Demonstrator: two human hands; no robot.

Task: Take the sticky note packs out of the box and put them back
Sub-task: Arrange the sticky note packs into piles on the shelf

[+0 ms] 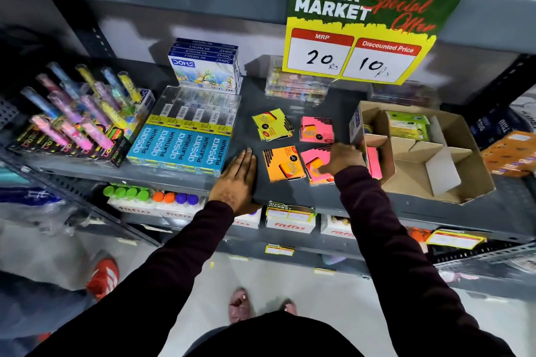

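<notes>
Item: sticky note packs, four, square, shrink-wrapped, lying flat on the grey shelf [342, 200] in a loose two-by-two group. Rear row: yellow pack [271, 124], slightly tilted; pink pack [317, 129] beside it. Front row: orange pack [283, 164] with a black striped label; front pink pack [316, 165], partly covered by a hand. A further pink pack [374, 162] stood on edge in the near-left compartment of the cardboard box [452, 182], which sat just right of the group, its dividers mostly bare; a green pack [407, 124] stood in a rear compartment.

Right hand [343, 157]: knuckles up, fingers curled down onto the front pink pack; whether it gripped the pack could not be told.

Left hand [238, 180]: flat, palm down, fingers together and extended, resting on the shelf edge left of the orange pack, holding nothing.
</notes>
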